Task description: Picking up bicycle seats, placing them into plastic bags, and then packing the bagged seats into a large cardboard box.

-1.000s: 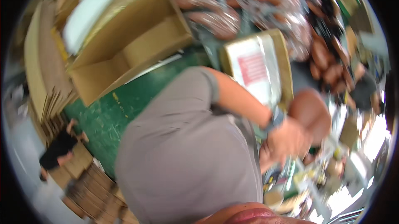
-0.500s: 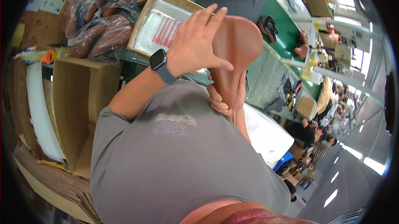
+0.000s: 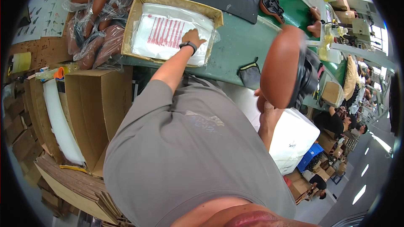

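Since half a second ago your left hand (image 3: 192,37) has let go of the brown bicycle saddle (image 3: 281,65) and stretched forward, and the saddle has swung from the middle of the view to the right. That left hand, with a dark watch (image 3: 187,45) on its wrist, now lies on a stack of clear plastic bags (image 3: 166,33) with red print, its grip loosely spread with fingertips touching the top bag and nothing pinched. The bags lie in a shallow cardboard tray (image 3: 131,25) at the near edge of the green desk (image 3: 235,44). Your right hand (image 3: 264,107) is low on the right, just under the saddle; its grip is pressed around the saddle's narrow end, holding it upright and off the desk, with black underside parts showing on the saddle's far side. To the left of the tray is a heap of brown saddles wrapped in clear plastic (image 3: 99,21). A small dark pouch (image 3: 251,75) sits on the desk edge between the tray and the held saddle. Below the desk on your left stands an open cardboard box (image 3: 90,109), with a long white foam strip (image 3: 59,122) beside it. On your right, under the held saddle, is a white bin (image 3: 294,138). Your grey shirt (image 3: 189,151) fills the lower middle of the view.
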The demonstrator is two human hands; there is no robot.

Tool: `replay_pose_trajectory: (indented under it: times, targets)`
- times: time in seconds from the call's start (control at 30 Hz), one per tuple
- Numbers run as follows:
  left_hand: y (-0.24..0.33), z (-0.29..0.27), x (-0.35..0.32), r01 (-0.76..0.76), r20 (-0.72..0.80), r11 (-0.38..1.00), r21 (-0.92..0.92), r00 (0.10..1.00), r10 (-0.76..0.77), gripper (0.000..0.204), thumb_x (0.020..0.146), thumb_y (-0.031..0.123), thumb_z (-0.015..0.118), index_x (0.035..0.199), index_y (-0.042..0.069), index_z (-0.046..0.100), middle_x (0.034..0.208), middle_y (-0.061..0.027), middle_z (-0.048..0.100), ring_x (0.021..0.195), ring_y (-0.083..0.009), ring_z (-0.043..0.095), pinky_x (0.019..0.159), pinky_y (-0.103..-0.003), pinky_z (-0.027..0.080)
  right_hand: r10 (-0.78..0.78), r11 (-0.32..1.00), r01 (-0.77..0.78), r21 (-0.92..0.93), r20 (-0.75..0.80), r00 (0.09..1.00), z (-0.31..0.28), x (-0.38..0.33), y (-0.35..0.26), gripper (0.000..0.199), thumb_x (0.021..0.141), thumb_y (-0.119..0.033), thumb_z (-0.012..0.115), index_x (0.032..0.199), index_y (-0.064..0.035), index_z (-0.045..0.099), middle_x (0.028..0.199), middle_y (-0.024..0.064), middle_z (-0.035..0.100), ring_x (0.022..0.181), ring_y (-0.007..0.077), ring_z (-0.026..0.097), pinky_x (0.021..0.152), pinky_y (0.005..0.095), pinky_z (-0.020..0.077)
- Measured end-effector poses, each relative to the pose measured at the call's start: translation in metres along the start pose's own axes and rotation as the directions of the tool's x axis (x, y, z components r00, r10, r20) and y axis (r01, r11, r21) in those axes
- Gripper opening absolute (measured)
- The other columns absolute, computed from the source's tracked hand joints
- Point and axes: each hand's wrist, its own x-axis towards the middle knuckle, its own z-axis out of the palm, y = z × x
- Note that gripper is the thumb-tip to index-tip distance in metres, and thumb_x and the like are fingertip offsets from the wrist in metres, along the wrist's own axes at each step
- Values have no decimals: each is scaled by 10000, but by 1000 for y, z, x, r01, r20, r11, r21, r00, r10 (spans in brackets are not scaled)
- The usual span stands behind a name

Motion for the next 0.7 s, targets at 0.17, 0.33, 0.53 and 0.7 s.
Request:
replay_pose_trajectory:
  times: [0.17,0.33,0.53,0.7]
  targets:
    - [-17,25,-11,108,-4,990,-92,994,-109,323,1055,360,694,1042,71,836,1177,-192,754,1051,-429,739,896,-549,593,308,951,-306,-32,59,950,-80,-8,43,599,808,-236,961,1298,10,718,1064,70,763,987,208,723,921,355,567]
    - [-41,-20,-28,56,-107,986,-160,992,-73,300,1105,294,597,1159,77,796,1068,-190,808,1023,-423,764,887,-502,601,378,913,-376,160,18,926,-56,15,115,419,892,-29,876,1269,27,702,1085,112,785,953,206,757,887,361,605]
    - [-10,-139,-94,-99,-132,912,-398,990,50,261,1135,197,564,1145,23,758,1006,-186,797,969,-368,775,852,-446,599,370,753,-589,294,551,748,35,84,140,449,923,-27,838,1321,33,639,1083,153,780,949,280,807,845,392,661]
    - [27,-205,-166,-289,62,957,-5,955,289,211,1096,113,568,1133,14,751,985,-197,773,944,-364,773,844,-462,600,297,652,-735,186,829,474,163,108,129,426,991,-115,825,1354,18,647,1182,154,782,1005,281,811,865,408,680]
